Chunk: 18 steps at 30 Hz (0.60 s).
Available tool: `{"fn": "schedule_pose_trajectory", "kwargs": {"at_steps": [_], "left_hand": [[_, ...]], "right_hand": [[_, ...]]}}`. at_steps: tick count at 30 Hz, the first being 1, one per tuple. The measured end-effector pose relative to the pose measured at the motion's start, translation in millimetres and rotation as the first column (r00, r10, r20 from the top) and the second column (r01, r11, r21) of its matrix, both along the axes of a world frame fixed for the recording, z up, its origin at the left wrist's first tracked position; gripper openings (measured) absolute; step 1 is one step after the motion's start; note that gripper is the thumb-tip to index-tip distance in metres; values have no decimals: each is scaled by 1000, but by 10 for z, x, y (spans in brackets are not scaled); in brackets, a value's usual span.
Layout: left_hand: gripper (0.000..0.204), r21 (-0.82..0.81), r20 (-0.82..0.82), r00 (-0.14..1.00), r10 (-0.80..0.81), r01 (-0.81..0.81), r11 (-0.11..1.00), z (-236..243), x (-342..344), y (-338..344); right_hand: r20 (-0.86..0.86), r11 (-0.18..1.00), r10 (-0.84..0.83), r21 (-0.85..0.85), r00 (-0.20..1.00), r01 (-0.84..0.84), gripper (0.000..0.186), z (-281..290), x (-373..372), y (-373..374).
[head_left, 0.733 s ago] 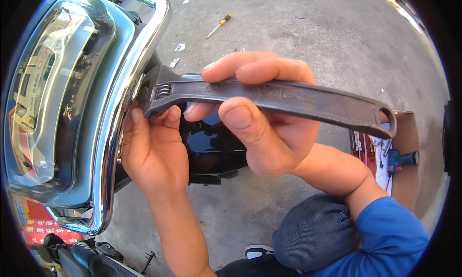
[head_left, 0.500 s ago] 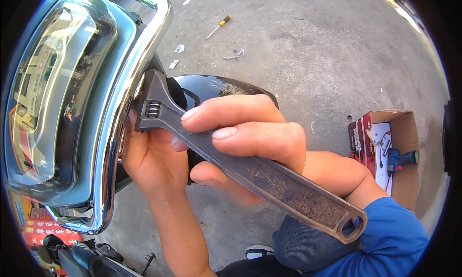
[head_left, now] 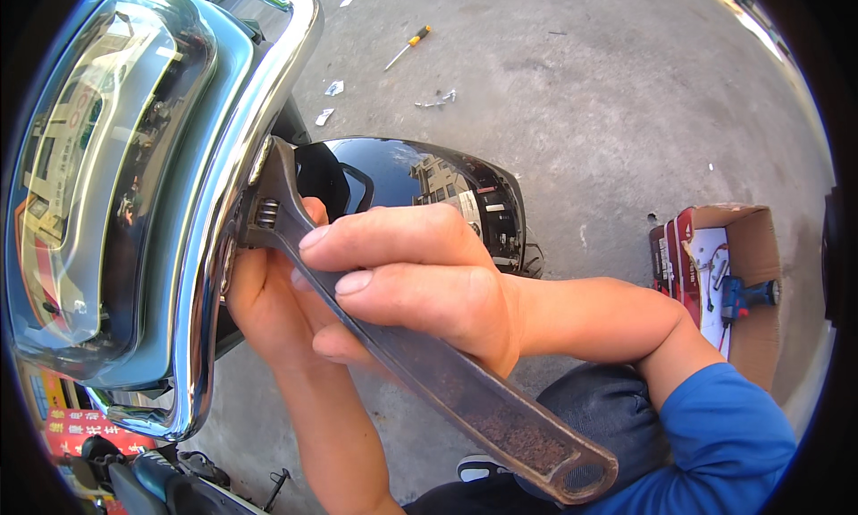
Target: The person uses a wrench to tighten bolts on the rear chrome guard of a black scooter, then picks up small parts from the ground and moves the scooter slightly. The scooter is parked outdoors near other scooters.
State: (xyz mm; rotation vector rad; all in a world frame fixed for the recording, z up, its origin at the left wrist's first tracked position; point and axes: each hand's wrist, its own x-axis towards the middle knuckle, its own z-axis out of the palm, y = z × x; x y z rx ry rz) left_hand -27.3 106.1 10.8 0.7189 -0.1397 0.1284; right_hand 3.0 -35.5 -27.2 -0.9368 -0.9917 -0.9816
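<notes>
My right hand (head_left: 438,269) is closed round the dark, worn adjustable wrench (head_left: 500,417), whose handle slants down to the right. The wrench's jaw end meets the underside of a chrome bar (head_left: 234,148) on the vehicle; whatever lies in the jaws is hidden. Below that jaw end my left hand (head_left: 281,305) reaches in behind the bar, palm partly showing. Its fingers look curled, mostly covered by the wrench and bar, and I cannot make out what they hold. A clear lamp cover (head_left: 98,184) on the light blue body sits left of the bar.
A glossy black curved panel (head_left: 407,175) lies behind my hands. An open cardboard box (head_left: 755,242) with tools, among them a blue power tool (head_left: 749,296), stands at right. Farther off, a yellow-handled screwdriver (head_left: 409,46) lies on the concrete floor. Another two-wheeler (head_left: 170,484) is at lower left.
The wrench handle has swung down and to the left, and my right hand has moved left with it. More of the black panel shows. My left hand has barely shifted.
</notes>
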Motion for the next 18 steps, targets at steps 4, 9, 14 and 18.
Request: {"fn": "schedule_pose_trajectory", "kwargs": {"at_steps": [4,9,14,18], "left_hand": [[34,24,47,992,-120,119,993,-11,52,18],[28,145,210,967,145,-177,974,-35,124,-73],[25,290,179,932,316,-357,888,10,154,-209],[25,397,173,888,426,-459,795,42,136,-286]], "right_hand": [[-21,996,-23,81,1000,25,40,107,-18,28],[-465,641,767,571,442,-513,19,224,418,-278],[-541,264,830,598,-137,-757,24,251,1613,11],[-491,136,857,511,-158,-849,22,224,1891,134]]}}
